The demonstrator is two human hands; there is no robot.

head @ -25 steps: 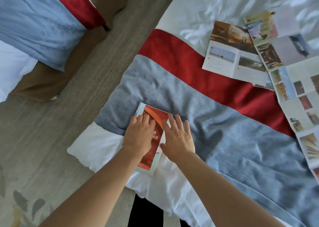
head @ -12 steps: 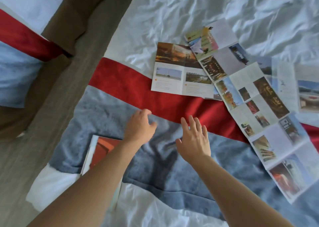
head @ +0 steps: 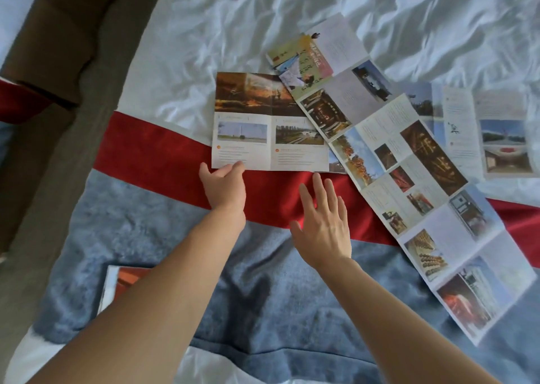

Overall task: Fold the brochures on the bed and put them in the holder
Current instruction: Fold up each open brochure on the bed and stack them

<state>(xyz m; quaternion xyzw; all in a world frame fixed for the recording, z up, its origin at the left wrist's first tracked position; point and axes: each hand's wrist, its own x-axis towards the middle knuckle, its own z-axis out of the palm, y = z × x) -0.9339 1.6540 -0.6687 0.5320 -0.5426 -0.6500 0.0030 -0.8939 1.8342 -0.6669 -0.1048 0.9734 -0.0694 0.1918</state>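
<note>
An unfolded two-panel brochure [head: 270, 120] with landscape photos lies across the white sheet and the red stripe. My left hand [head: 225, 186] touches its near left corner with thumb and fingertips. My right hand [head: 323, 223] hovers flat, fingers spread, just below the brochure's near edge and holds nothing. A long unfolded brochure [head: 409, 173] runs diagonally to the right, partly overlapping the first one. A folded red brochure [head: 122, 281] lies near me, mostly hidden under my left forearm. No holder is in view.
Another open brochure [head: 491, 132] lies at the far right on the crumpled white sheet [head: 263, 18]. The grey and red bed runner [head: 263, 296] crosses the bed. The bed's left edge drops to a grey floor [head: 58, 164] with a second bed beyond.
Both hands left the folded red brochure and reached forward. My left hand now touches the two-panel brochure's near corner. The view has shifted forward with them.
</note>
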